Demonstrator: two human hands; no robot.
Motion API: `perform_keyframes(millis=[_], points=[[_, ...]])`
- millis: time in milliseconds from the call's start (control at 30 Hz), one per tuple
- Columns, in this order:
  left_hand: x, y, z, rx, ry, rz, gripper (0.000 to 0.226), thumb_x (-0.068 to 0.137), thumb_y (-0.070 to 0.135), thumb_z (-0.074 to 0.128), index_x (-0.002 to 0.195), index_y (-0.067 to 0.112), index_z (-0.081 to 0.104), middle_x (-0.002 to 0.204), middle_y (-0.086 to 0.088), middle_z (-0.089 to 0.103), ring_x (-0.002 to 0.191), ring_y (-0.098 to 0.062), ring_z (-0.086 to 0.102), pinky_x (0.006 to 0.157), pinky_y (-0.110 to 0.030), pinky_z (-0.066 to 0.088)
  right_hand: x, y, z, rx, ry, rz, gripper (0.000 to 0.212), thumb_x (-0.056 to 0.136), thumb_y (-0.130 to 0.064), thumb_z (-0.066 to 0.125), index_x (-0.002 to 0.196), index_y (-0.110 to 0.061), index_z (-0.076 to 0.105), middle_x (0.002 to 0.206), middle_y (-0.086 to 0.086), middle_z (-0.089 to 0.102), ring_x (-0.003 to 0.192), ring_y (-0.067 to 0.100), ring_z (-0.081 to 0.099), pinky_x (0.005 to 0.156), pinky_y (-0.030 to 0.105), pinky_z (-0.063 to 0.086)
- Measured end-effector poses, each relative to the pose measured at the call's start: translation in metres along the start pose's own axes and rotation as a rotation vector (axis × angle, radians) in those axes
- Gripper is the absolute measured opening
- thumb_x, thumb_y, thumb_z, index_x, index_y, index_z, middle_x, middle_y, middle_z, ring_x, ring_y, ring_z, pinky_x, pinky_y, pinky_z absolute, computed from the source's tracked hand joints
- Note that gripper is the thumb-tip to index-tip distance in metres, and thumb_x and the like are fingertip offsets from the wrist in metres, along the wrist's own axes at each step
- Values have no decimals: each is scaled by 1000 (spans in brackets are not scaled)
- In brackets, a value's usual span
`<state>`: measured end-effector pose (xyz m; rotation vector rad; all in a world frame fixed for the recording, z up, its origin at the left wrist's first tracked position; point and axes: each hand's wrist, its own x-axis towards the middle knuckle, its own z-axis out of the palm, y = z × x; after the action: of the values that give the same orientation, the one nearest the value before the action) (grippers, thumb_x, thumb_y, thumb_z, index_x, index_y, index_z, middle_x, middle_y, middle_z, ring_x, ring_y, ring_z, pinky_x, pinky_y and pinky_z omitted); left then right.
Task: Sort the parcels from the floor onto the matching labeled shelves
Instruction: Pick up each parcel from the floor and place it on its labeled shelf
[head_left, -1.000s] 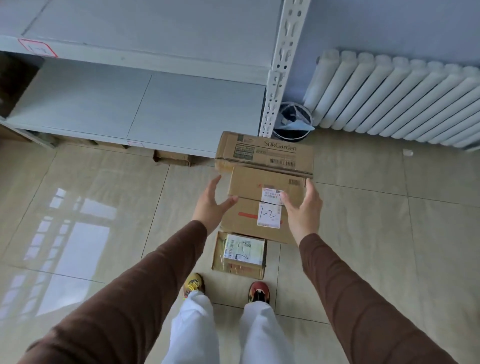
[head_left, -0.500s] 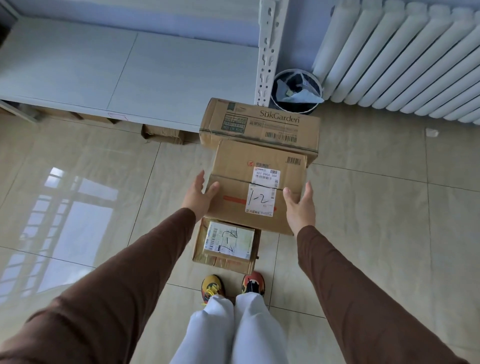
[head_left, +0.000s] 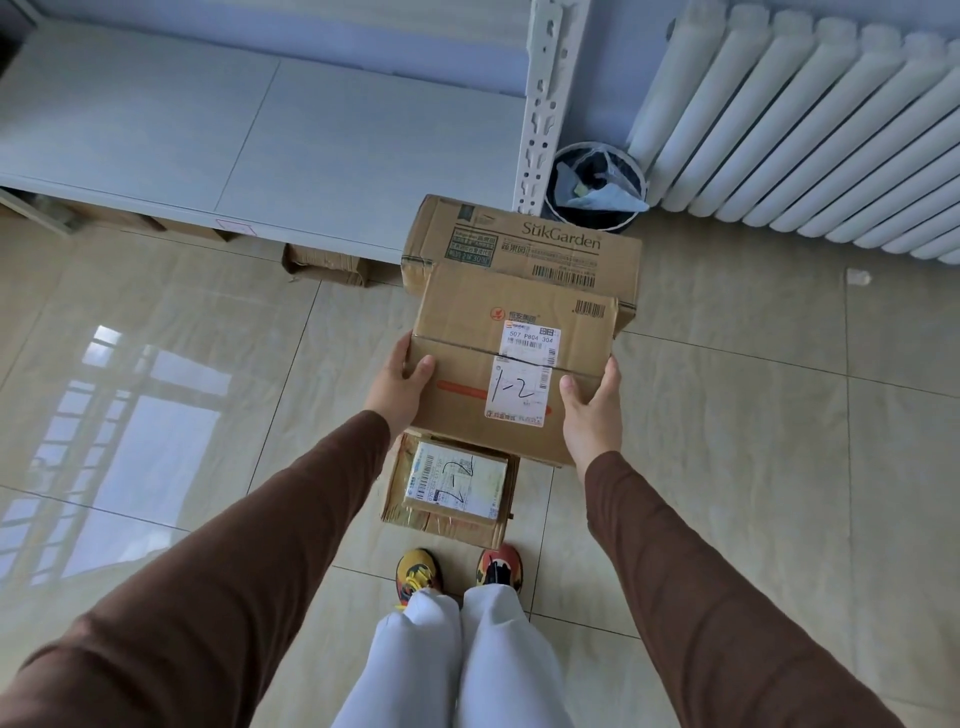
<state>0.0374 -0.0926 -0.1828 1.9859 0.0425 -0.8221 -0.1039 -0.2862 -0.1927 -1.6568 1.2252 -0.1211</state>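
Note:
A brown cardboard parcel (head_left: 467, 343) with a white label handwritten "1-2" sits in the middle of the view. My left hand (head_left: 402, 384) grips its left side, thumb on top. My right hand (head_left: 592, 410) grips its right side the same way. Behind it lies a larger "SukGarden" box (head_left: 524, 244) on the floor. A small flat parcel (head_left: 452, 483) marked "1-2" lies on the floor just in front of my shoes. The grey bottom shelf (head_left: 208, 130) of the rack stretches across the upper left, with a small red-edged label (head_left: 236, 227) on its front edge.
A white perforated rack upright (head_left: 540, 104) stands behind the boxes. Beside it are a black waste bin (head_left: 597, 192) and a white radiator (head_left: 810, 130). Flattened cardboard (head_left: 324, 262) pokes out under the shelf. Glossy tiled floor extends left and right.
Both hands have closed in on the sides of the "1-2" parcel and now grip it. My view has tilted down and closer to the boxes.

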Motion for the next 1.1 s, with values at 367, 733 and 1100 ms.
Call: perform_keyframes(millis=[367, 733, 1100], points=[[-68, 78, -68, -65, 118, 127, 55, 108, 36, 47, 159, 31, 27, 136, 0, 51, 118, -24, 57, 104, -47, 51, -62, -105, -28, 41, 21, -161, 74, 103, -32, 58, 163, -21, 17, 160, 5, 39, 142, 22, 45, 108, 24, 36], [-164, 167, -209, -262, 474, 422, 52, 106, 31, 53, 156, 31, 35, 138, 1, 56, 111, -9, 62, 94, -26, 56, -143, -272, -14, 254, -172, -493, 78, 97, -36, 69, 160, -21, 26, 145, -8, 45, 131, 12, 49, 105, 23, 42], [-209, 165, -352, -346, 658, 553, 57, 104, 36, 54, 157, 33, 34, 140, 6, 57, 121, -8, 60, 104, -33, 53, -222, -376, 73, 332, -276, -720, 81, 87, -53, 68, 157, -35, 30, 149, -6, 51, 131, 14, 55, 110, 44, 50]])
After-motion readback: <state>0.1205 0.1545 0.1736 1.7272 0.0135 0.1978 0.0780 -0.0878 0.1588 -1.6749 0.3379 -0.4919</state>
